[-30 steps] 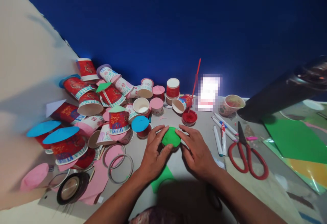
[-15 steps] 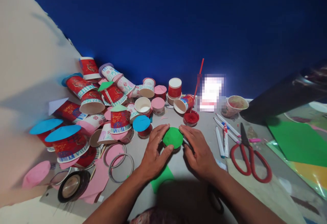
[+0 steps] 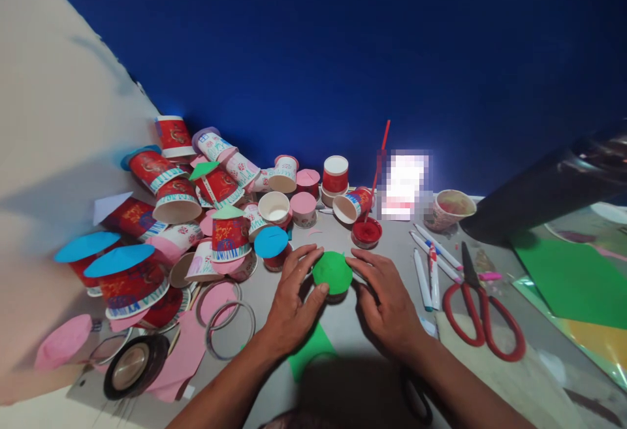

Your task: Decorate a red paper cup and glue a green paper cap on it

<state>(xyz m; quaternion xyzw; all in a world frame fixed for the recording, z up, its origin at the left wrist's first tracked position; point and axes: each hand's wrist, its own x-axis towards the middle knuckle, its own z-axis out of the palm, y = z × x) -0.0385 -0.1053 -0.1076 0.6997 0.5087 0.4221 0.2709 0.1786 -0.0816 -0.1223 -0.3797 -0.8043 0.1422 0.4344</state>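
Observation:
A round green paper disc (image 3: 332,272) lies flat over a small cup-like thing, of which only a dark lower edge (image 3: 337,298) shows. My left hand (image 3: 298,298) curves around its left side, thumb against the near edge and fingertips at the far edge. On the other side, my right hand (image 3: 385,298) has bent fingers at the disc's right edge. Something slim and pale shows under those fingers; I cannot make out what it is. Beneath my left wrist lies a piece of green paper (image 3: 313,350).
Decorated paper cups (image 3: 130,285) are piled at the left. Rings (image 3: 230,329) and a tape roll (image 3: 134,367) lie nearer. A red paint pot (image 3: 366,233) holds a brush (image 3: 377,174). Markers (image 3: 422,279), scissors (image 3: 474,305) and green sheets (image 3: 568,279) lie at the right.
The view has shifted slightly, so the hands and disc sit a little lower. My right fingers have moved slightly around the disc's edge; my left hand keeps its hold.

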